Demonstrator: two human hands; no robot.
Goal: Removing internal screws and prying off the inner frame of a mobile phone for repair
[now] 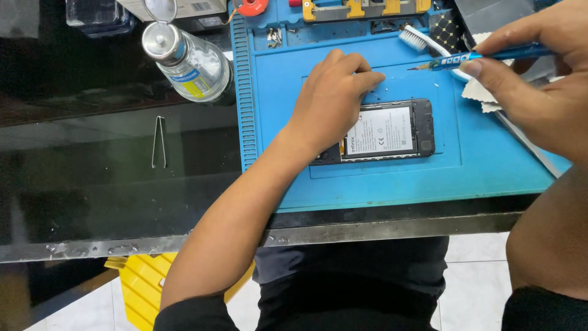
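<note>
Our left hand (pixel 334 98) rests on the opened phone (pixel 386 132), which lies on the blue mat (pixel 392 178) on the bench (pixel 122 184); fingers curled, pressed together at the mat just above the phone. Right hand (pixel 539 92) pinches a blue screwdriver (pixel 471 58), tip in the air. Risk as we judge it: tip slipping into the exposed battery, tiny screws (pixel 274 38) scattering. Phone's left end is hidden under the hand; we can't tell if the fingertips hold anything.

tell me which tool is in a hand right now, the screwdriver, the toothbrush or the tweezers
The blue screwdriver, gripped by the right hand. The toothbrush lies on the blue mat; the tweezers lie on the dark tabletop.
</note>
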